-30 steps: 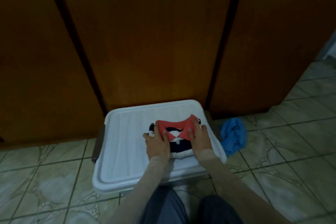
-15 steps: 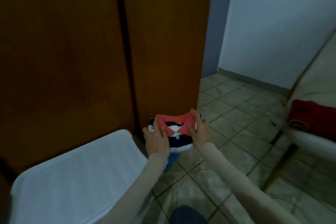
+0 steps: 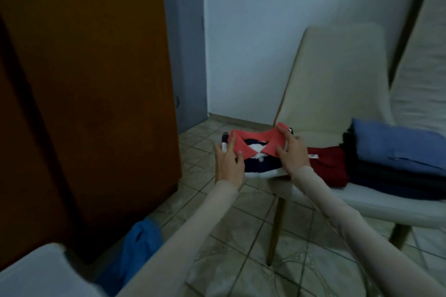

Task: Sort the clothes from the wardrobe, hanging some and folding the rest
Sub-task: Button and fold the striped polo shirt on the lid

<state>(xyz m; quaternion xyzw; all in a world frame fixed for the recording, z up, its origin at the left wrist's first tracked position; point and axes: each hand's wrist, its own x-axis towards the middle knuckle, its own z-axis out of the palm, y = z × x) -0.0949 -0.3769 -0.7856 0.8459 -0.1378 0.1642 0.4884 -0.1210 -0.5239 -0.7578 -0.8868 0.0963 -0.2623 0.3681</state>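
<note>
Gripping a folded shirt (image 3: 255,157) with soft coral collar, left hand (image 3: 228,165) and right hand (image 3: 293,155) hold it over the smooth cream chair's (image 3: 337,75) left edge; earlier it lay on the white lid (image 3: 36,270).

1. A tiled floor (image 3: 217,243) in pale green-grey, with dark lines between the tiles, fills the middle and the bottom of the room.
2. A cream chair (image 3: 337,84) with a tall back stands on the right side; two of its thin wooden legs show below the seat.
3. A plain whitish wall (image 3: 253,31) is behind the chair, with a low skirting strip where it meets the floor.
4. A grey door (image 3: 185,55) is in the corner, to the left of the wall.
5. A white plastic lid (image 3: 36,272) shows at the bottom left corner, only partly in view and blurred.
</note>
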